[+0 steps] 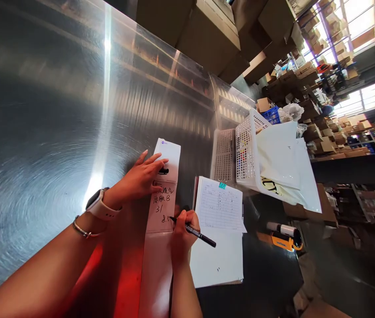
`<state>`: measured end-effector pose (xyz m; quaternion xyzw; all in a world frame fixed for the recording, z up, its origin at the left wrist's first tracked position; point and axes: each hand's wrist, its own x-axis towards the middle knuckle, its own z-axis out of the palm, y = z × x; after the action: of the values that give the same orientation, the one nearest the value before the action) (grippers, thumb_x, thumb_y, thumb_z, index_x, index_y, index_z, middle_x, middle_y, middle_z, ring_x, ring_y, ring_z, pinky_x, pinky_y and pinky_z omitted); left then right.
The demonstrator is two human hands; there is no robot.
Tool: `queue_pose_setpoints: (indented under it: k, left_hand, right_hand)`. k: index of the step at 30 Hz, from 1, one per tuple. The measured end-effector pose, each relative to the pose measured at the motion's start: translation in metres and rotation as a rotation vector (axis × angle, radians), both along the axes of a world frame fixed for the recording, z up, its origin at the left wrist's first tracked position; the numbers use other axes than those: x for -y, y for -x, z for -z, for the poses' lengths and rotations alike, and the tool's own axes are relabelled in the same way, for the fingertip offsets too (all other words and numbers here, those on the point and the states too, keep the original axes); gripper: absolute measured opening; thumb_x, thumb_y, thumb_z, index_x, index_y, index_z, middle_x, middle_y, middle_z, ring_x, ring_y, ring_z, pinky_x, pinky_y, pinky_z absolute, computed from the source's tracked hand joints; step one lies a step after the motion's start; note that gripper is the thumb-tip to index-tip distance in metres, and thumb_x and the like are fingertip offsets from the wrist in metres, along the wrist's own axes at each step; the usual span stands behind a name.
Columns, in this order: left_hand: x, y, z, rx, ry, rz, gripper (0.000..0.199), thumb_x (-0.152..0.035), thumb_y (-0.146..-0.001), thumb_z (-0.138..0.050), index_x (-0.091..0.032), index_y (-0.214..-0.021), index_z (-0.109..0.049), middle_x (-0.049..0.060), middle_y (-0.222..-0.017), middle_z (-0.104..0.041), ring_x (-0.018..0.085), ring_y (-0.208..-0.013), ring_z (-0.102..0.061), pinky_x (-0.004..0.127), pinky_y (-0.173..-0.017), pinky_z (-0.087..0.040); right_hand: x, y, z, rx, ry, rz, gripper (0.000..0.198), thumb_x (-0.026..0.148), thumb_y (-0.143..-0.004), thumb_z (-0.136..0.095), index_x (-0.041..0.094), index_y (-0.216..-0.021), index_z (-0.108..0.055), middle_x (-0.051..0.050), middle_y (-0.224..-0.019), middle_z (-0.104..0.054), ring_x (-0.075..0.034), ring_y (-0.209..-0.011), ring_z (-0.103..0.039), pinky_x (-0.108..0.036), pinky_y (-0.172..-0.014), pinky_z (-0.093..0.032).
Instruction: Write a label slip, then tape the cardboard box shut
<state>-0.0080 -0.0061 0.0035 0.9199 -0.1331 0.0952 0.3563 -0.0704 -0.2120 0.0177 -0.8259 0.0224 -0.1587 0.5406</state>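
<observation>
A long strip of white labels (163, 247) lies on the shiny metal table, with black handwritten characters and numbers on one section. My left hand (143, 176) rests flat across its upper part, fingers spread; a black pen cap (164, 171) shows beside the fingertips, and I cannot tell whether it is gripped. Closed round a black marker pen (200, 236), my right hand (185, 227) has the tip at the last written figures. Just right of that hand lies an open notebook (215, 260) carrying a filled-in form sheet (220, 205) under a teal binder clip (222, 185).
A white plastic basket (245, 148) with papers and bags in it stands beyond the notebook. An orange box cutter (282, 242) and a white roll-shaped item (286, 230) lie at the right. Large cardboard boxes (207, 37) stand past the table's far edge.
</observation>
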Motion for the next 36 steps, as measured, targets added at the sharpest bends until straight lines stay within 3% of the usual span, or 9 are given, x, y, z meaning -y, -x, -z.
queue_pose_setpoints:
  k: [3, 7, 13, 17, 22, 30, 33, 36]
  left_hand:
    - [0.001, -0.001, 0.0, -0.019, 0.008, -0.005, 0.059, -0.026, -0.073, -0.078, -0.021, -0.122, -0.044, 0.009, -0.145, -0.052, 0.029, -0.146, -0.029, 0.054, -0.123, -0.007]
    - [0.002, -0.002, 0.0, -0.044, 0.016, -0.019, 0.058, -0.024, -0.07, -0.08, -0.021, -0.117, -0.047, 0.009, -0.144, -0.053, 0.03, -0.145, -0.03, 0.054, -0.123, -0.009]
    - [0.001, -0.002, 0.0, -0.026, 0.014, -0.013, 0.061, -0.023, -0.07, -0.081, -0.019, -0.12, -0.045, 0.009, -0.145, -0.052, 0.03, -0.146, -0.03, 0.053, -0.123, -0.007]
    - [0.001, -0.002, 0.002, -0.021, 0.013, -0.015, 0.066, -0.024, -0.069, -0.082, -0.019, -0.123, -0.044, 0.009, -0.144, -0.053, 0.03, -0.145, -0.03, 0.054, -0.123, -0.007]
    - [0.002, -0.002, 0.003, -0.019, 0.012, -0.019, 0.06, -0.024, -0.07, -0.08, -0.02, -0.119, -0.046, 0.009, -0.145, -0.052, 0.031, -0.145, -0.03, 0.054, -0.123, -0.008]
    - [0.002, -0.002, 0.002, -0.003, 0.012, -0.021, 0.063, -0.022, -0.07, -0.081, -0.019, -0.122, -0.046, 0.009, -0.144, -0.053, 0.031, -0.145, -0.031, 0.054, -0.122, -0.009]
    - [0.003, -0.002, 0.003, 0.007, 0.012, -0.013, 0.063, -0.023, -0.07, -0.082, -0.018, -0.121, -0.046, 0.01, -0.143, -0.054, 0.032, -0.144, -0.032, 0.057, -0.121, -0.011]
    - [0.005, -0.002, -0.001, 0.048, 0.014, -0.032, 0.036, -0.027, -0.08, -0.074, -0.019, -0.106, -0.051, 0.012, -0.142, -0.054, 0.034, -0.143, -0.032, 0.063, -0.118, -0.01]
  right_hand:
    - [0.003, 0.004, 0.0, 0.094, -0.078, -0.063, 0.04, 0.03, -0.093, -0.057, 0.021, -0.062, -0.034, 0.005, -0.061, -0.042, -0.009, -0.052, -0.041, -0.023, -0.048, -0.036]
    - [0.001, 0.004, -0.007, 0.089, -0.005, -0.364, 0.031, 0.023, -0.087, -0.066, 0.02, -0.064, -0.046, 0.003, -0.061, -0.054, -0.01, -0.055, -0.053, -0.023, -0.052, -0.044]
    - [-0.008, -0.001, -0.01, 0.131, 0.091, -0.512, 0.033, 0.02, -0.084, -0.068, 0.019, -0.059, -0.046, 0.005, -0.055, -0.052, -0.008, -0.051, -0.049, -0.02, -0.049, -0.039]
    - [-0.006, 0.0, -0.004, 0.129, 0.159, -0.429, 0.037, 0.017, -0.088, -0.057, 0.019, -0.058, -0.035, 0.007, -0.055, -0.039, -0.007, -0.047, -0.037, -0.021, -0.046, -0.031]
    - [-0.007, 0.0, -0.008, 0.103, 0.14, -0.485, 0.034, 0.02, -0.086, -0.062, 0.019, -0.059, -0.042, 0.005, -0.056, -0.048, -0.008, -0.05, -0.046, -0.021, -0.049, -0.037]
    - [-0.005, 0.001, -0.007, 0.137, 0.16, -0.459, 0.034, 0.012, -0.084, -0.057, 0.019, -0.059, -0.035, 0.007, -0.055, -0.04, -0.007, -0.048, -0.039, -0.019, -0.046, -0.032]
    - [0.0, 0.002, -0.004, 0.222, 0.045, -0.33, 0.031, 0.01, -0.086, -0.059, 0.019, -0.063, -0.04, 0.006, -0.061, -0.046, -0.008, -0.054, -0.047, -0.019, -0.05, -0.04]
    - [0.003, 0.001, -0.003, 0.274, -0.144, -0.165, 0.017, 0.014, -0.082, -0.069, 0.019, -0.077, -0.054, 0.001, -0.084, -0.056, -0.011, -0.076, -0.061, -0.024, -0.065, -0.054]
